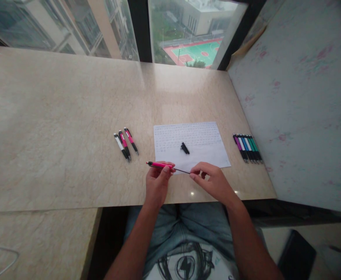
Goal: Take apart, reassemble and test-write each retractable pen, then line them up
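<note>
My left hand [158,182] is closed around the pink barrel of a ballpoint pen [159,165], its clip end pointing left. A thin dark ink refill [182,170] sticks out of the barrel's right end. The refill's far tip is pinched between the thumb and fingers of my right hand [212,181]. Just beyond my hands, black pen parts [184,148], seemingly a grip section and a small piece, lie on a sheet of handwritten paper [198,134]. The paper's near edge is partly behind my hands.
Left of the paper lie three pens, one white [121,147] and two pink [131,140]. A row of several colored pens [247,148] sits at the right, near the patterned wall [298,116]. The marble-look counter [56,128] runs back to the window.
</note>
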### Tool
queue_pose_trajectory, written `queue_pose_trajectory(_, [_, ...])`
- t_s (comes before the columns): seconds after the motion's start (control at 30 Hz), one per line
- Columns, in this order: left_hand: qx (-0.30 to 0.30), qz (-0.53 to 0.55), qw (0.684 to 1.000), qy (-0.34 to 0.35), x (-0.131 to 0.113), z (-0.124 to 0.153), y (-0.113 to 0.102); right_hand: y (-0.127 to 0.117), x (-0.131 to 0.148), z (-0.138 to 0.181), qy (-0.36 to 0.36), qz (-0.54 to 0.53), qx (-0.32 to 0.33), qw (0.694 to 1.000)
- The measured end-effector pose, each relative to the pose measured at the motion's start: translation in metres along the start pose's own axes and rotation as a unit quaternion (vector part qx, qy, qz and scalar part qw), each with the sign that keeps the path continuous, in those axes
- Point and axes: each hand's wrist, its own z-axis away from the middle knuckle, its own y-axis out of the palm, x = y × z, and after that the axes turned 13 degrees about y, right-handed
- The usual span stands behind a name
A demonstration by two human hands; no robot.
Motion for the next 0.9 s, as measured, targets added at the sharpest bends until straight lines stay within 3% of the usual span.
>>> queue_pose_trajectory(0.13, [-0.014,0.014,1.000,-0.002,0.001,-0.001,0.000,-0.013,-0.023,-0.003,0.034,0.015,-0.100,0.994])
queue_pose_trajectory(0.27, [-0.009,0.015,1.000,-0.004,0.000,-0.001,-0.001,-0.001,-0.031,-0.026,0.064,0.090,-0.220,0.969])
queue_pose_trajectory(0.43, [-0.011,0.005,1.000,-0.001,-0.001,0.000,0.001,0.016,-0.024,-0.048,0.083,0.145,-0.259,0.951])
queue_pose_trajectory(0.53, [-0.004,0.000,1.000,-0.003,0.000,-0.001,0.001,0.020,-0.020,-0.042,0.086,0.083,-0.270,0.956])
queue_pose_trajectory(0.6, [0.004,-0.017,1.000,0.002,0.002,-0.001,0.001,0.026,-0.016,-0.033,0.109,-0.041,-0.244,0.963])
queue_pose_trajectory(0.67, [0.018,-0.059,0.998,0.015,0.003,-0.001,0.002,0.036,-0.009,-0.024,0.150,-0.216,-0.158,0.952])
queue_pose_trajectory(0.77, [0.053,-0.178,0.982,0.038,-0.001,0.001,0.007,0.057,0.004,-0.015,0.198,-0.444,0.003,0.874])
queue_pose_trajectory(0.9, [0.118,-0.347,0.925,0.096,-0.013,0.003,0.015,0.070,0.013,-0.012,0.226,-0.579,0.055,0.781])
